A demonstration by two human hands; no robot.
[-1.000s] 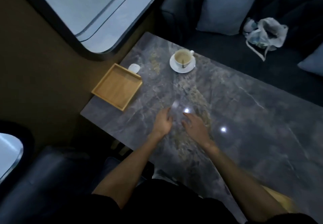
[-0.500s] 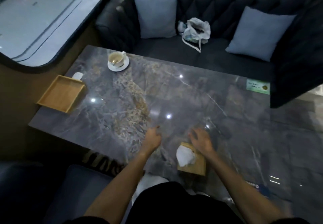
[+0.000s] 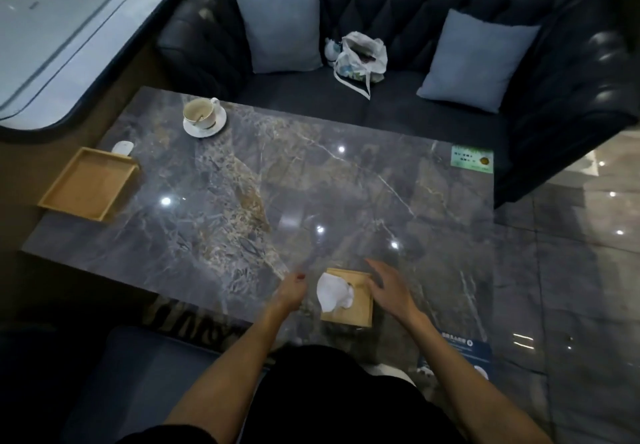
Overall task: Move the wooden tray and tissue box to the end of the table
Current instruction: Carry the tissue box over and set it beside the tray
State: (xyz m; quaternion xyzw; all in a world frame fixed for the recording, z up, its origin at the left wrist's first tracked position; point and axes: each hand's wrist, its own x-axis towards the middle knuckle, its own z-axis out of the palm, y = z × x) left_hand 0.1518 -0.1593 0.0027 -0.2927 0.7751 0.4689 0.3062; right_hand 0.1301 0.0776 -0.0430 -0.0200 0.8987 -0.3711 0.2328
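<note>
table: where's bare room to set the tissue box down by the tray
Bare marble runs from the tray right to the green card, and along the near edge below the tray. The far-left corner is crowded: cup and a small white item beside the tray.

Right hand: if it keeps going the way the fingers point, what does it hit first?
Right hand points up-left over the tissue box, so past its corner only bare table lies ahead. Hand height is unclear.

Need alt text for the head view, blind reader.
Two bare hands, left and right, flank a tissue box at a marble table's near edge, neither gripping it. A wooden tray sits at the far left end, near a cup.
</note>
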